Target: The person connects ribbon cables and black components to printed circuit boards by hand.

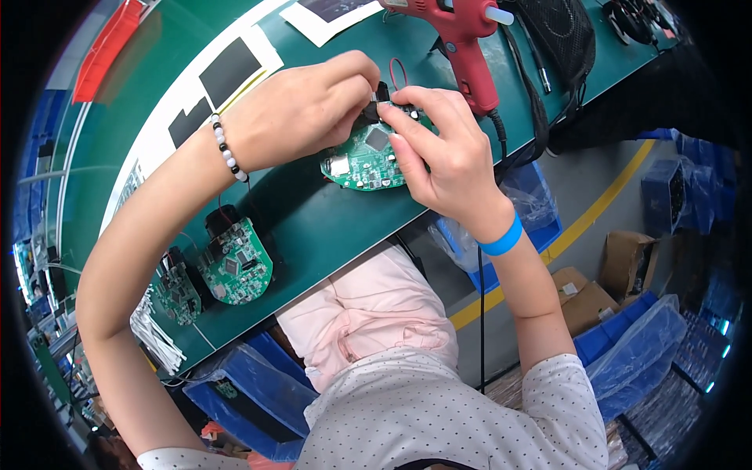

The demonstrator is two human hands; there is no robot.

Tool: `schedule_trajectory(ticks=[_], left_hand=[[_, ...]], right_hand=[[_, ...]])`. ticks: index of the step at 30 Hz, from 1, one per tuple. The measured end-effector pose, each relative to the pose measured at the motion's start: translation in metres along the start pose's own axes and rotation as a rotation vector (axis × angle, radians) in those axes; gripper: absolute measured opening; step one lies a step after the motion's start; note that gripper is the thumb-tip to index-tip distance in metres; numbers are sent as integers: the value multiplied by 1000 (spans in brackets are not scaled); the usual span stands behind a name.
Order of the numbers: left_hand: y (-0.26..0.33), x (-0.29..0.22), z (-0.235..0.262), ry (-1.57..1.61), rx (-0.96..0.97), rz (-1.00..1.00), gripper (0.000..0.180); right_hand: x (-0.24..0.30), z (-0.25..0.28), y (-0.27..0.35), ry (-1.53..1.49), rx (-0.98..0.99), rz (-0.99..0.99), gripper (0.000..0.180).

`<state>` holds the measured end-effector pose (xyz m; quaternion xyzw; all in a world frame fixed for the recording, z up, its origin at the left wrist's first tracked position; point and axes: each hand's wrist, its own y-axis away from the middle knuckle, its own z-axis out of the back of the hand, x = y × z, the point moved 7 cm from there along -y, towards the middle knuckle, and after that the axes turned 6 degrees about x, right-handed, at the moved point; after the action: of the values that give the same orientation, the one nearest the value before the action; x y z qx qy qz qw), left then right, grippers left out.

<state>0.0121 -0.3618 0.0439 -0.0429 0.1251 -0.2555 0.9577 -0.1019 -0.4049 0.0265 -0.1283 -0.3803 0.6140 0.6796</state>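
Observation:
A round green circuit board (363, 159) lies on the green bench mat (313, 223) under both my hands. My left hand (301, 106) pinches a small black part (381, 92) at the board's top edge. My right hand (446, 145) rests its fingers on the board and grips the same black part from the other side. A thin red wire loop (398, 72) rises just behind the fingers. My left wrist wears a black and white bead bracelet (228, 149), my right wrist a blue band (502, 237).
A red glue gun (462, 35) stands just behind my right hand, its black cable running off the bench edge. Two more green circuit boards (235, 262) (178, 292) lie at the left, beside white strips (153, 333). Blue bins and cardboard boxes (627, 262) sit below the bench.

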Motion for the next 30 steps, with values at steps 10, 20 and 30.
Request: schedule_trajectory(ticks=[10, 20, 30], left_hand=[[3, -6, 2, -62, -68, -108, 24], [13, -6, 7, -56, 7, -123, 34], [21, -5, 3, 30, -2, -48, 60]], right_hand=[[0, 1, 0, 7, -8, 8, 23], [1, 0, 0, 14, 3, 4, 23], [0, 2, 0, 11, 3, -10, 25]])
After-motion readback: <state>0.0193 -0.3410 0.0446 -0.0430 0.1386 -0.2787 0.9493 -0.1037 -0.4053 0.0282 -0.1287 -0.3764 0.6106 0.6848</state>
